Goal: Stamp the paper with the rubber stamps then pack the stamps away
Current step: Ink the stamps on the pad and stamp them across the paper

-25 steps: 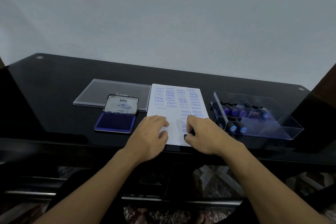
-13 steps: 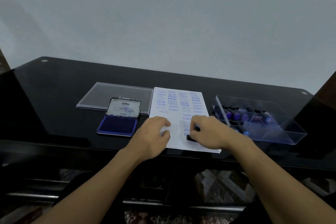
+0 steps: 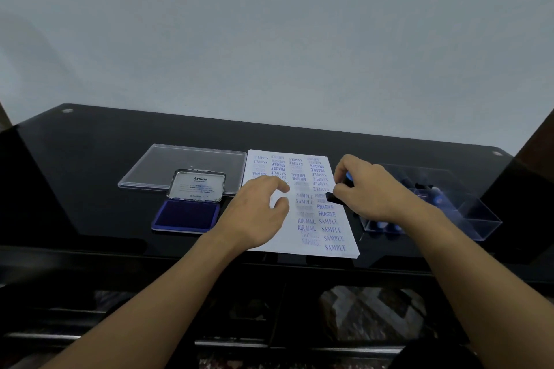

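Note:
A white sheet of paper [image 3: 338,237] lies on the black table, covered in blue stamped words such as SAMPLE, FRAGILE and AIR MAIL. My right hand [image 3: 371,189] grips a rubber stamp [image 3: 337,197] with a black base and a blue top, lifted just above the paper's right edge. Fingers spread, my left hand [image 3: 257,213] rests on the sheet's left half, holding nothing. An open blue ink pad [image 3: 187,214] with its lid raised sits left of the paper. More blue-topped stamps lie in a clear plastic box [image 3: 479,219] on the right, partly hidden by my right hand.
A clear plastic lid [image 3: 162,163] lies flat behind the ink pad. The black glass table [image 3: 90,159] has a front edge just below the paper. A plain pale wall rises behind it. Dark shapes stand at both far sides of the table.
My right hand has lifted the stamp off the lower part of the paper and moved it up and to the right, uncovering fresh SAMPLE prints. My left hand's fingers have spread.

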Motion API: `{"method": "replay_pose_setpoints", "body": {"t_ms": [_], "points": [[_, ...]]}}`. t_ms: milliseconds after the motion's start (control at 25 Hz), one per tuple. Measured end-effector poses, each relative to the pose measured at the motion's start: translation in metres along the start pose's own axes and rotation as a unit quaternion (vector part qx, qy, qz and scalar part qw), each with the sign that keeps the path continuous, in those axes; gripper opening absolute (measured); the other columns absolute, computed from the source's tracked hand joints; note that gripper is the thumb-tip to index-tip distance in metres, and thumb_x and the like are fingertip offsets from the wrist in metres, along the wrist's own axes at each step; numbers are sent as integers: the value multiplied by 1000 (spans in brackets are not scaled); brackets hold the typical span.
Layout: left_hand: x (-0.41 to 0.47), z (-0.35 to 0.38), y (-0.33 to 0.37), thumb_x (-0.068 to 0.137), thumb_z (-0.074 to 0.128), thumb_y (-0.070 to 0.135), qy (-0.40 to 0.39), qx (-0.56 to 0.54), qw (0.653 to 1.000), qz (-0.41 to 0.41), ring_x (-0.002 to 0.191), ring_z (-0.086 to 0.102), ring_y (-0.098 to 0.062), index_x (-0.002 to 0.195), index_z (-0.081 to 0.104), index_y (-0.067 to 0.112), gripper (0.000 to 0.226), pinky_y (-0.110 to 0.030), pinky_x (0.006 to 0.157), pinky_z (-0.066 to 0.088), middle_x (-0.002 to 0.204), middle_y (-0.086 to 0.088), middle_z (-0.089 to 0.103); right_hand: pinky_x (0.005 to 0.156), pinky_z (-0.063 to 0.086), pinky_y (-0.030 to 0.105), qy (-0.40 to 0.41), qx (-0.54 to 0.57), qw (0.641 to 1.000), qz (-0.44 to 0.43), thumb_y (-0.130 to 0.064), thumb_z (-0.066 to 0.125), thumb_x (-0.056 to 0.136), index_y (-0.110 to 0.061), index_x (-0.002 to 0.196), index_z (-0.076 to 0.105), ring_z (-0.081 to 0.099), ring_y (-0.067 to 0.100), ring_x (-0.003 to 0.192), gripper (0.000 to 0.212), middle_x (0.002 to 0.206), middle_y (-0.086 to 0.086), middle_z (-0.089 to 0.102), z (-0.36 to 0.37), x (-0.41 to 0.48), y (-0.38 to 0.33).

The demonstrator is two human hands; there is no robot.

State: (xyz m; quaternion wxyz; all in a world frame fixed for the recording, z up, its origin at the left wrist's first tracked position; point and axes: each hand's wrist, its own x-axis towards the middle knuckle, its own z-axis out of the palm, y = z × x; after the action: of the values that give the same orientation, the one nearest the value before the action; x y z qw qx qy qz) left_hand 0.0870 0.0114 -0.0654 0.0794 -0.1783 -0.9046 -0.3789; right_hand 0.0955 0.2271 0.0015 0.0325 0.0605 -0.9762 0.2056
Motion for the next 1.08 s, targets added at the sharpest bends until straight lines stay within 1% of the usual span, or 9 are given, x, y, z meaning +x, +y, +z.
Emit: {"method": "replay_pose_setpoints", "body": {"t_ms": [160,280,360,520,640,680,840,960,1080], "points": [[17,16,24,96,45,31,-27,-11,999,12,126,40,-4,123,55,29,28,-24,100,33,134,17,50,58,46,29,28,-7,999,43,-23,59,91,-19,88,55,58,16,64,6,84,0,65,-22,-5,28],[30,34,47,96,46,31,-42,-27,999,18,125,43,-6,122,55,30,27,-29,103,37,136,15,50,59,45,29,39,-23,996,82,-24,60,90,-19,84,58,59,14,70,9,84,-1,64,-39,-7,59],[39,49,62,96,47,31,-54,-35,998,26,121,47,-8,123,55,29,28,-28,99,41,135,13,51,59,43,30,53,-35,992,111,-26,63,88,-20,81,58,59,14,75,11,84,-1,64,-48,-8,82],[54,79,85,95,49,28,-75,-52,994,55,108,51,-5,127,56,22,33,-19,87,37,124,10,56,65,47,32,70,-51,983,161,-27,69,83,-21,77,60,60,17,76,13,80,-1,66,-52,-10,117],[63,99,92,93,50,27,-69,-48,994,71,103,53,-8,120,58,22,28,-21,85,41,111,10,57,67,50,34,88,-44,980,173,-25,70,80,-20,73,59,61,20,79,14,80,1,67,-44,-9,129],[64,104,92,93,50,27,-68,-46,994,71,106,53,-9,118,58,22,27,-22,86,40,112,11,56,66,50,34,91,-45,979,174,-26,70,80,-20,73,59,61,21,80,15,80,1,66,-40,-8,131],[66,117,87,95,48,29,-67,-20,995,70,136,32,-6,127,55,21,34,-18,101,24,147,8,39,66,50,35,87,-86,974,191,-26,71,79,-18,76,60,61,23,77,14,78,1,64,-20,-4,130],[67,117,84,95,47,31,-72,-16,995,71,138,29,-5,126,56,22,33,-18,103,22,151,8,35,64,43,32,89,-116,968,203,-25,70,79,-17,80,61,59,24,74,12,75,0,61,-12,0,129],[68,118,83,95,46,34,-76,-2,994,73,138,29,-7,127,56,24,34,-24,108,25,152,7,34,66,43,34,75,-135,964,216,-22,68,82,-15,91,61,57,26,76,13,77,1,55,-13,5,125]]}}
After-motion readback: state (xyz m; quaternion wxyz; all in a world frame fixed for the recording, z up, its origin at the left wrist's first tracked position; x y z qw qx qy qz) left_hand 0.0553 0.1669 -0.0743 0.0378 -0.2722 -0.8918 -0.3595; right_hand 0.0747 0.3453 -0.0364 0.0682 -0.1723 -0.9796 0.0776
